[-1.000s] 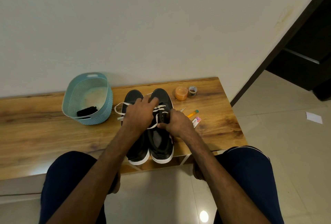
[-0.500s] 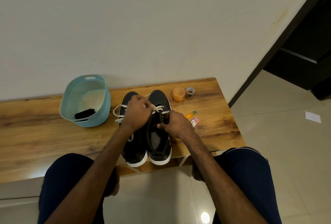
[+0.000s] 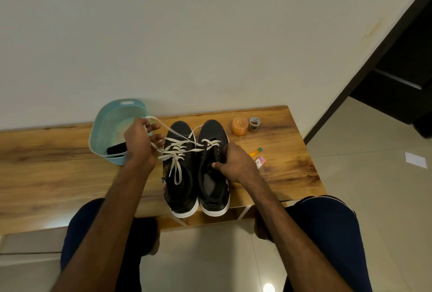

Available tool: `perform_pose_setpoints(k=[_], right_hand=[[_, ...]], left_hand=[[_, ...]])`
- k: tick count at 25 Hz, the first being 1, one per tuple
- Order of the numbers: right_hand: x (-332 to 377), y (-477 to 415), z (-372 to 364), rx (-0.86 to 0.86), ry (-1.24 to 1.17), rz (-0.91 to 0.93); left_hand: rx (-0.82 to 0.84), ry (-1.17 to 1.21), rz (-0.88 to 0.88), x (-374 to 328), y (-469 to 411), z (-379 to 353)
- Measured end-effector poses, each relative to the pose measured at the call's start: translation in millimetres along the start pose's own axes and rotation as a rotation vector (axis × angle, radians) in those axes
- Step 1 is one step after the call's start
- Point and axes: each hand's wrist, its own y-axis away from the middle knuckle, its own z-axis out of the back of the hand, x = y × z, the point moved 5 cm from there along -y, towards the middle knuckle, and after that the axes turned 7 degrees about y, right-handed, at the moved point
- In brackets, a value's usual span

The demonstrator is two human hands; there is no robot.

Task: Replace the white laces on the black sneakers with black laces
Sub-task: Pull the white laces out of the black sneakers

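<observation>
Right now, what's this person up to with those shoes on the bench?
They are taking the white lace out of the right-hand sneaker. The left hand pulls the lace out toward the blue basket, while the right hand steadies that sneaker at its collar. The left-hand sneaker is laced in white. Something black, perhaps the new laces, lies in the basket.

view: head-worn, single | faces: forward and down | range: near, over wooden bench [image 3: 58,151]

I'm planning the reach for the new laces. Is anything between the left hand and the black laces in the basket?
Nothing solid: the left hand hovers at the blue basket rim, above the black laces. It does grip the white lace.
</observation>
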Motion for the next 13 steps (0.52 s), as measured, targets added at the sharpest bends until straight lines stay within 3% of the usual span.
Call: perform_pose_setpoints(k=[3,6,8,13], right_hand=[[21,-3,4,-0.083,0.051,0.213],[31,-8,-4,-0.044,0.151,0.258],[31,-10,-11,-0.035,0.177,0.235],[27,-20,-12,-0.086,0.047,0.226]], left_hand=[[-0.055,-0.272,-0.210,-11,0,6],[-0.195,-1.092,-0.614,-29,1,15],[-0.167,-1.372,-0.641,-27,0,16],[0.675,-1.567,-0.748,33,24,-32]])
